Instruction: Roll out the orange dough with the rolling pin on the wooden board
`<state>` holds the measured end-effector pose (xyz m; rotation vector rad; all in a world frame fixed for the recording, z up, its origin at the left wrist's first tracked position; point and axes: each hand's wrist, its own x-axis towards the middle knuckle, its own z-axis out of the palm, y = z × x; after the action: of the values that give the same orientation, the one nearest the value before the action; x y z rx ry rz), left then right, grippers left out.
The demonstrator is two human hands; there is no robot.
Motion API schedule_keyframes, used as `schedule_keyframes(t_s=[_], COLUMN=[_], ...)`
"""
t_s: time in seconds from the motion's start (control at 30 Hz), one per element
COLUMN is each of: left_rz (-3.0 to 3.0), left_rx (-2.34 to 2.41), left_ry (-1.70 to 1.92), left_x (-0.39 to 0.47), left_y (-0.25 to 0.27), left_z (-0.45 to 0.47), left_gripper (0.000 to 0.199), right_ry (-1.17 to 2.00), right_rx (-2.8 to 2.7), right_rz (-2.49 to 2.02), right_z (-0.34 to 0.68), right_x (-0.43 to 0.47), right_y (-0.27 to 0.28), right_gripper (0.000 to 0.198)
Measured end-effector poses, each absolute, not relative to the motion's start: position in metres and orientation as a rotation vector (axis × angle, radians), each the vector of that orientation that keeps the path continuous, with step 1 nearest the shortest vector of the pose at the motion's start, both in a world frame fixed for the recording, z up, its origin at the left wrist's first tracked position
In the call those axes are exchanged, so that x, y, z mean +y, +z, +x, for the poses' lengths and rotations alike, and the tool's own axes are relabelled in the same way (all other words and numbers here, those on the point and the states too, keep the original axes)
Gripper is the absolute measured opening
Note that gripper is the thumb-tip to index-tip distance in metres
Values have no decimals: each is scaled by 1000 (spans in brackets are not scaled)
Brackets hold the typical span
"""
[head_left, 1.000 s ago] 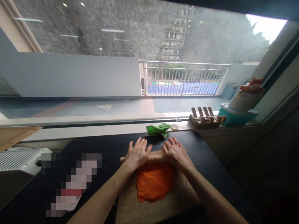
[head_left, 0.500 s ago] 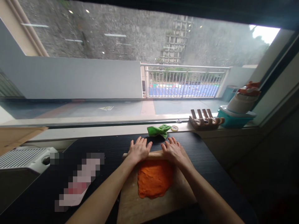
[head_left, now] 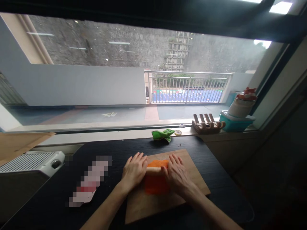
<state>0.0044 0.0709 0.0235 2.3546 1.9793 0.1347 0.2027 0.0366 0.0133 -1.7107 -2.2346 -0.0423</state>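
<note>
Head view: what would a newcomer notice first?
Bright orange dough on the wooden board, a rolling pin across it under the left hand and right hand. Next, the green cloth by the far edge of the table, then the teal box, right, on the window ledge.

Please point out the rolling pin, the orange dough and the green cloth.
Rolling pin (head_left: pixel 154 171), head view: middle of its uncovered stretch.
Orange dough (head_left: pixel 156 185), head view: its nearer part.
Green cloth (head_left: pixel 163 135), head view: its crumpled middle.
</note>
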Motion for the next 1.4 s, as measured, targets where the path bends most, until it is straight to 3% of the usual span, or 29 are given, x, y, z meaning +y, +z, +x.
schedule_keyframes(t_s=[0.13, 0.43, 0.67, 0.9, 1.13, 1.4], left_rz=[2298, 2566, 2425, 2648, 2460, 2705], left_rx=[2047, 1823, 1974, 1820, 2027, 1842], left_ry=[123, 305, 229, 383, 339, 455], left_x=[110, 27, 85, 9, 60, -6], left_y=[30, 10, 28, -1, 24, -5], left_z=[24, -10, 17, -14, 16, -8], left_gripper=[56, 51, 57, 53, 54, 53], right_ry=[48, -288, -112, -374, -108, -441], right_rx=[-2174, -2256, -2141, -2139, -2126, -2204], right_rz=[-1830, -1409, -1823, -1415, -1838, -1461], right_z=[197, 202, 197, 203, 195, 212], right_x=[74, -18, 45, -38, 32, -42], right_y=[25, -19, 8, -34, 6, -38], right_gripper=[56, 62, 53, 60, 56, 68])
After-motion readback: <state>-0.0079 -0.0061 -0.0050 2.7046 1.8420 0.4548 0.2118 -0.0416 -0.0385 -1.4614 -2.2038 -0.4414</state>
